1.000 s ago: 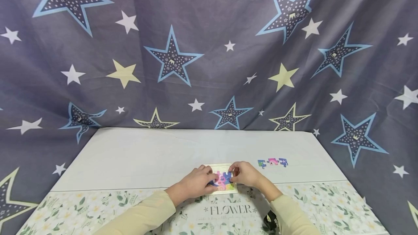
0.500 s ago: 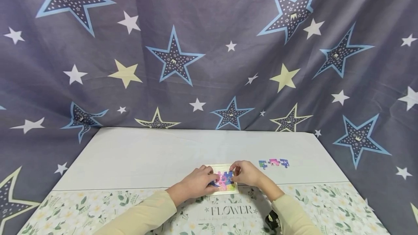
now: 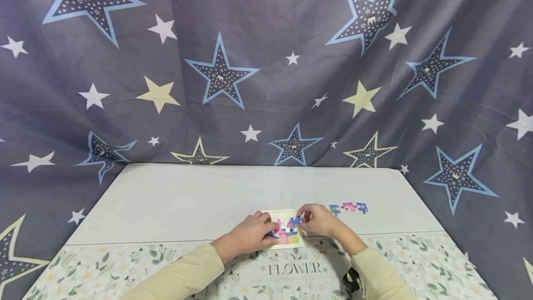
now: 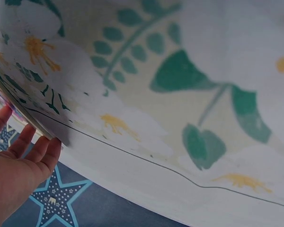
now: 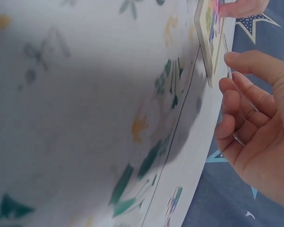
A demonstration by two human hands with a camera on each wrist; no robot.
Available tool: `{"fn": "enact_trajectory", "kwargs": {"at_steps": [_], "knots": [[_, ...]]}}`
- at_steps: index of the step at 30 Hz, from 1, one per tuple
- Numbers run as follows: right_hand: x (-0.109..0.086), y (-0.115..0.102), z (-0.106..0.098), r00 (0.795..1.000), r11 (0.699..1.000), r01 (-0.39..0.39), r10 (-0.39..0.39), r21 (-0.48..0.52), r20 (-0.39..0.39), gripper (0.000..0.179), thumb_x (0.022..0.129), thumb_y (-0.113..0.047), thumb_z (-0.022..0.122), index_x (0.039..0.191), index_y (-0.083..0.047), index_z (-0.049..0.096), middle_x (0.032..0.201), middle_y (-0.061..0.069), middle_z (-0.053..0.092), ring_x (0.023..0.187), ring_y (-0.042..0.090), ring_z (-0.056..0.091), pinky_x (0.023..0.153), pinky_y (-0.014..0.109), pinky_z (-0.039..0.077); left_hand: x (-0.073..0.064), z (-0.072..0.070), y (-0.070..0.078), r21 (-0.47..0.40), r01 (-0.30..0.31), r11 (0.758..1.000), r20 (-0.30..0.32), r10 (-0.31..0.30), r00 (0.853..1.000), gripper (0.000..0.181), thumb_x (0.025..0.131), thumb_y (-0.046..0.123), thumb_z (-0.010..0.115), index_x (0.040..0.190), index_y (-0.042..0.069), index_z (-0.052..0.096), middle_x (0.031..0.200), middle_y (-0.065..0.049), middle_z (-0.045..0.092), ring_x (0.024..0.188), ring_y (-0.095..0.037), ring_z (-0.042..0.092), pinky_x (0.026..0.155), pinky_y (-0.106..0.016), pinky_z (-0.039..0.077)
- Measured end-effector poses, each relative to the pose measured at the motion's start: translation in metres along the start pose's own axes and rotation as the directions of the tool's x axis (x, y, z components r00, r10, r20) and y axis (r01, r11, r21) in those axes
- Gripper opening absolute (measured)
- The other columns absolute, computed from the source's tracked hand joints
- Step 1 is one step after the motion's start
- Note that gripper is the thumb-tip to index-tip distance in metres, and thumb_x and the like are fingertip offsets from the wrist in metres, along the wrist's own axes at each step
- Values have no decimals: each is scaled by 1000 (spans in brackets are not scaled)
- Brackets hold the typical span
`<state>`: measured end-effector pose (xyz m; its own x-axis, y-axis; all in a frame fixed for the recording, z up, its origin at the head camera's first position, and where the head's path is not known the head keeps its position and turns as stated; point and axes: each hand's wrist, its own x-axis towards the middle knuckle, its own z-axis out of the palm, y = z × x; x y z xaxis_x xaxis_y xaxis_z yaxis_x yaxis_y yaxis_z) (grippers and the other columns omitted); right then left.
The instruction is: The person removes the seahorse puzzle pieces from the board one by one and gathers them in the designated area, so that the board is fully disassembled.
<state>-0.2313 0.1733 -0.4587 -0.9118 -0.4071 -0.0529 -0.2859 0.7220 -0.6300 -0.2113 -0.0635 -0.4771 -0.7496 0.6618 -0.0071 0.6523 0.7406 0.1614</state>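
A small jigsaw puzzle with pink, blue and green pieces lies in a pale, shallow puzzle tray [image 3: 287, 246]. My left hand [image 3: 251, 232] grips the tray's left side, one finger bent over the pink pieces. In the left wrist view, the fingertips of that left hand [image 4: 26, 158] meet the tray's edge. At the tray's right side, my right hand [image 3: 319, 220] pinches a blue puzzle piece [image 3: 294, 221] between thumb and fingers. The right wrist view shows this right hand [image 5: 260, 101] with the pinched piece edge-on as a thin line.
Several loose puzzle pieces [image 3: 349, 207] lie in a row on the white tabletop, right of and beyond the tray. A floral cloth [image 3: 137, 260] with lettering covers the near part of the table. A star-patterned curtain [image 3: 266, 59] hangs behind the table.
My right hand has shifted slightly right, drawing the blue puzzle piece rightward and away from the pink ones. My left hand has stayed on the tray.
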Motion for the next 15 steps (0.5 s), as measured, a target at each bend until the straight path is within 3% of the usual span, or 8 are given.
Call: {"fn": "enact_trajectory", "kwargs": {"at_steps": [15], "knots": [[-9,8,-15,999,999,33,-33,2,-8,23,79,-9,72,99,-2,64,73,1,55,59,11,45,54,23,38,-1,0,-1,-11,-4,1000,-8,4,1000,46,92,53,49,127,25,57,115,0,54,97,-12,47,81,-32,42]]}}
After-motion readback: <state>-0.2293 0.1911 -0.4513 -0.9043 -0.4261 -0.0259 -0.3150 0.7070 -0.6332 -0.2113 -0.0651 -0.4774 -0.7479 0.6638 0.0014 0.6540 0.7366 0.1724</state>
